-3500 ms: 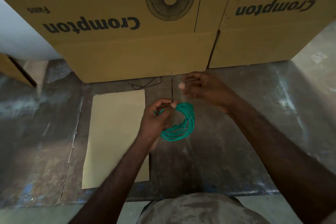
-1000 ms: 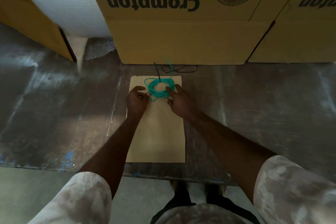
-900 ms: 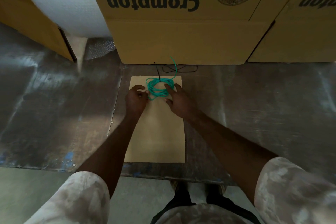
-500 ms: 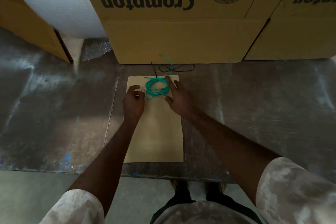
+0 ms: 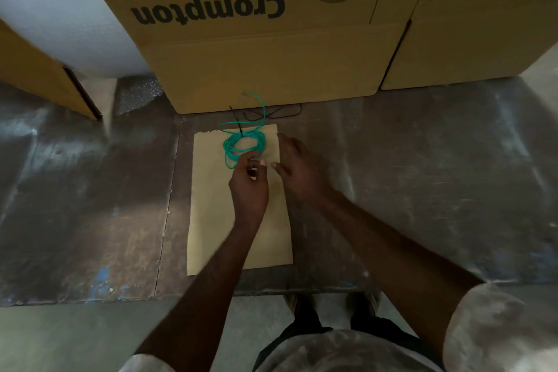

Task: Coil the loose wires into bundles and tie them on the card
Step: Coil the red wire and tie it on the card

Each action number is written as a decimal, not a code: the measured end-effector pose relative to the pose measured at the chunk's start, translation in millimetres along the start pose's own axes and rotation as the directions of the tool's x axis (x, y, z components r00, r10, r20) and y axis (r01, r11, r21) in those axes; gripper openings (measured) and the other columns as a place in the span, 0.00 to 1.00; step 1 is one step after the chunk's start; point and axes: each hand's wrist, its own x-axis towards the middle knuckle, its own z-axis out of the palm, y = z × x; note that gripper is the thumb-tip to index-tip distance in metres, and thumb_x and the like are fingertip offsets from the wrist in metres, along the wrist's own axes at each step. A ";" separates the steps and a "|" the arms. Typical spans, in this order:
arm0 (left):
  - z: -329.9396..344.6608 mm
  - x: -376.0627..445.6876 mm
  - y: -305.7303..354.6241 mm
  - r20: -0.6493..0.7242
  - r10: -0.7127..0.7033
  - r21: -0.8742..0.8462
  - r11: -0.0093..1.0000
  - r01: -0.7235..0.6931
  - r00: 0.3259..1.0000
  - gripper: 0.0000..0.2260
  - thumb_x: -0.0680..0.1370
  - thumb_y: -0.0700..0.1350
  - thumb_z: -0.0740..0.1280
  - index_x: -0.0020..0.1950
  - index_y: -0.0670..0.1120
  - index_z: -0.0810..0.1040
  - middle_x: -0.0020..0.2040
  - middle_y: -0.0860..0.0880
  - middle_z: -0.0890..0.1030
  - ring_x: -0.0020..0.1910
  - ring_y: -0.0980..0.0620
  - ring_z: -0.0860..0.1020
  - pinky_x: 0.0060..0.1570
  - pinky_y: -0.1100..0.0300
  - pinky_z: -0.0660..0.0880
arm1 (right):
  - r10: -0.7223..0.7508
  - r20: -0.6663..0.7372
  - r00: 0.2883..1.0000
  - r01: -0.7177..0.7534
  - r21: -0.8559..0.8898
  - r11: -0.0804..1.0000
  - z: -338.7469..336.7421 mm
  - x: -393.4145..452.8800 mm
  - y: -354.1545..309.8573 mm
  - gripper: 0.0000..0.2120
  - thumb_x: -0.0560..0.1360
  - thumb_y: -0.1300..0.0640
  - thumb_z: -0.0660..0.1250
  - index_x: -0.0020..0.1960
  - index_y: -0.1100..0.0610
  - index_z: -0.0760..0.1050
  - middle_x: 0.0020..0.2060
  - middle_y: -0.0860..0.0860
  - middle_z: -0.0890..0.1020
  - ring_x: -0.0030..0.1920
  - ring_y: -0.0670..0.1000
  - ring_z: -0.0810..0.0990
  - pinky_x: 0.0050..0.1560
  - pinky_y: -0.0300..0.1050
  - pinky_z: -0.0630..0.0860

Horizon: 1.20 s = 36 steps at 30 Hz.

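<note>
We see the green wire coil (image 5: 243, 144) lying on the far end of the tan card (image 5: 211, 220), approx. 12 o'clock on the card, w/ one loose green end arching up past the card's far edge toward the box behind. A thin black tie (image 5: 240, 127) crosses the coil's far side and sticks out at 12 o'clock, over the card edge.

Left hand (image 5: 249, 187) sits at the coil's 6 o'clock, fingers curled, thumb and forefinger pinching at the near strands of the coil; the exact contact is small and partly hidden, but it looks like a grasp on the wire. Right hand (image 5: 297, 169) lies flat at 3 o'clock of the coil, fingers fairly straight, pressing on the card's right edge; it holds nothing.

The card rests on a worn, dark metal-looking worktop (image 5: 90, 190). At 12 o'clock stands a big cardboard box (image 5: 256, 39) printed "Crompton Fans", upside down from our view, w/ a second like box (image 5: 483, 24) at 2 o'clock. More thin black ties (image 5: 280, 113) lie on the worktop betw. the card and the box. At 10 o'clock, a roll of white bubble wrap (image 5: 60, 15) beside another carton (image 5: 39, 75).
</note>
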 end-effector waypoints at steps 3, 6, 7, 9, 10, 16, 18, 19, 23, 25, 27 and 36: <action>27.7 -26.1 15.1 0.096 0.005 -0.042 0.999 -0.001 0.995 0.07 0.83 0.42 0.70 0.59 0.50 0.82 0.49 0.58 0.84 0.47 0.62 0.81 0.47 0.70 0.74 | 0.020 -0.027 0.999 -0.019 0.040 0.999 -21.4 -26.3 17.3 0.31 0.83 0.57 0.68 0.83 0.57 0.60 0.79 0.62 0.66 0.77 0.60 0.68 0.75 0.48 0.65; 54.5 -49.4 33.9 0.150 0.036 -0.035 0.999 -0.032 0.988 0.08 0.82 0.42 0.71 0.60 0.50 0.83 0.49 0.57 0.85 0.47 0.66 0.81 0.50 0.72 0.74 | 0.065 -0.048 0.997 -0.063 0.044 0.997 -47.3 -56.7 45.1 0.29 0.84 0.55 0.66 0.83 0.53 0.62 0.80 0.58 0.65 0.73 0.60 0.73 0.73 0.51 0.71; 64.4 -55.8 40.7 0.168 0.052 -0.027 0.998 -0.048 0.984 0.09 0.82 0.42 0.71 0.61 0.49 0.83 0.50 0.55 0.85 0.48 0.65 0.81 0.51 0.72 0.74 | 0.079 -0.073 0.994 -0.074 0.057 0.996 -57.4 -66.9 55.5 0.29 0.83 0.56 0.66 0.82 0.52 0.63 0.79 0.57 0.66 0.68 0.60 0.77 0.70 0.52 0.75; 87.9 -69.3 56.3 0.213 0.087 -0.015 0.996 -0.086 0.973 0.09 0.82 0.40 0.70 0.61 0.47 0.83 0.54 0.52 0.86 0.49 0.61 0.82 0.56 0.67 0.76 | 0.103 -0.134 0.986 -0.093 0.081 0.992 -81.3 -87.1 76.2 0.28 0.81 0.58 0.69 0.80 0.54 0.68 0.75 0.57 0.70 0.60 0.61 0.81 0.64 0.54 0.79; 101.0 -77.4 64.8 0.238 0.102 -0.012 0.995 -0.102 0.966 0.09 0.82 0.40 0.70 0.62 0.46 0.83 0.56 0.50 0.86 0.52 0.58 0.82 0.58 0.64 0.77 | 0.110 -0.161 0.981 -0.099 0.075 0.992 -94.6 -97.8 86.6 0.27 0.80 0.58 0.69 0.78 0.54 0.69 0.74 0.57 0.71 0.58 0.61 0.82 0.63 0.54 0.79; 187.3 -145.9 127.9 0.367 0.165 -0.071 0.986 -0.149 0.915 0.07 0.83 0.40 0.70 0.59 0.48 0.83 0.51 0.56 0.84 0.49 0.67 0.81 0.52 0.72 0.73 | 0.202 -0.288 0.936 -0.195 0.055 0.979 -195.6 -178.5 151.5 0.19 0.80 0.59 0.68 0.71 0.53 0.77 0.66 0.54 0.78 0.48 0.56 0.83 0.56 0.49 0.80; 219.6 -179.3 149.3 0.402 0.166 -0.093 0.986 -0.140 0.900 0.06 0.83 0.40 0.70 0.57 0.49 0.83 0.49 0.56 0.84 0.47 0.68 0.81 0.49 0.75 0.72 | 0.239 -0.313 0.919 -0.233 0.057 0.971 -230.3 -212.4 180.0 0.18 0.79 0.60 0.69 0.68 0.53 0.80 0.62 0.53 0.82 0.49 0.56 0.84 0.55 0.49 0.81; 237.1 -197.6 158.4 0.424 0.166 -0.102 0.986 -0.136 0.890 0.05 0.84 0.40 0.70 0.57 0.49 0.83 0.49 0.56 0.85 0.47 0.66 0.81 0.49 0.73 0.73 | 0.252 -0.334 0.908 -0.245 0.066 0.967 -247.7 -231.1 195.7 0.17 0.78 0.61 0.69 0.66 0.53 0.81 0.60 0.53 0.84 0.48 0.56 0.85 0.55 0.48 0.81; 311.7 -268.4 188.6 0.511 0.188 -0.133 0.981 -0.139 0.839 0.04 0.83 0.42 0.70 0.55 0.48 0.85 0.48 0.55 0.86 0.46 0.60 0.82 0.49 0.67 0.77 | 0.315 -0.428 0.847 -0.315 0.074 0.946 -316.9 -304.0 256.4 0.12 0.78 0.61 0.69 0.60 0.52 0.84 0.51 0.51 0.88 0.44 0.52 0.86 0.51 0.45 0.81; 345.6 -303.1 203.0 0.565 0.202 -0.129 0.979 -0.156 0.800 0.04 0.83 0.43 0.70 0.54 0.50 0.85 0.47 0.57 0.85 0.45 0.62 0.82 0.48 0.67 0.77 | 0.362 -0.455 0.814 -0.358 0.099 0.928 -344.8 -340.5 286.1 0.11 0.78 0.59 0.68 0.59 0.51 0.84 0.48 0.50 0.88 0.42 0.51 0.86 0.50 0.46 0.81; 374.8 -334.5 218.1 0.612 0.215 -0.135 0.977 -0.167 0.761 0.06 0.83 0.42 0.70 0.53 0.52 0.84 0.45 0.59 0.85 0.44 0.66 0.81 0.47 0.67 0.77 | 0.414 -0.484 0.771 -0.396 0.143 0.907 -368.3 -374.1 313.0 0.10 0.79 0.58 0.68 0.58 0.50 0.83 0.46 0.49 0.87 0.41 0.48 0.85 0.48 0.48 0.82; 494.3 -405.0 280.0 0.756 0.352 -0.216 0.930 -0.297 0.552 0.06 0.81 0.39 0.70 0.53 0.49 0.84 0.45 0.55 0.85 0.42 0.61 0.81 0.42 0.67 0.76 | 0.599 -0.591 0.541 -0.587 0.244 0.772 -443.1 -454.5 406.2 0.09 0.79 0.55 0.68 0.56 0.49 0.84 0.46 0.46 0.88 0.43 0.47 0.85 0.50 0.49 0.82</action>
